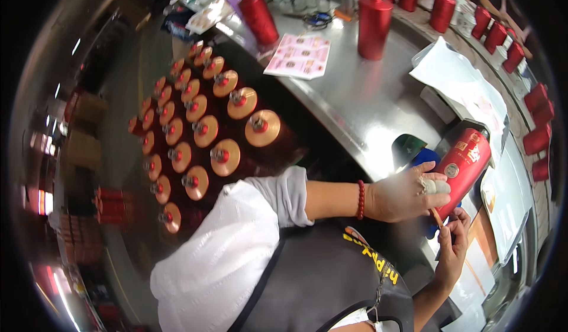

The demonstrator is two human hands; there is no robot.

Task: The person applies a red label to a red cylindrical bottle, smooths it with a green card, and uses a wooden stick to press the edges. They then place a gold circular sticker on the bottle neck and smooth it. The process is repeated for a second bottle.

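A glossy red bottle (464, 166) with pale markings lies tilted in front of me at the right side of the metal bench. My left hand (405, 195), with a red bead bracelet and pale wrapping on its fingers, is closed over the bottle's side near its lower end. My right hand (453, 246) is at that same end, its thumb and finger pinched on a thin orange-brown strip (436, 216) against the bottle. What the strip is made of cannot be made out. Blue and dark green round parts (423, 157) show beside the bottle, partly hidden by it.
Several red bottles with gold shoulders (263, 128) stand in rows to the left, below the bench edge. On the metal bench (349, 101) are upright red bottles (374, 27), a pink printed sheet (299, 56), and blue-handled scissors (318, 20). White sheets (458, 75) and a curved conveyor with red bottles (442, 13) lie beyond.
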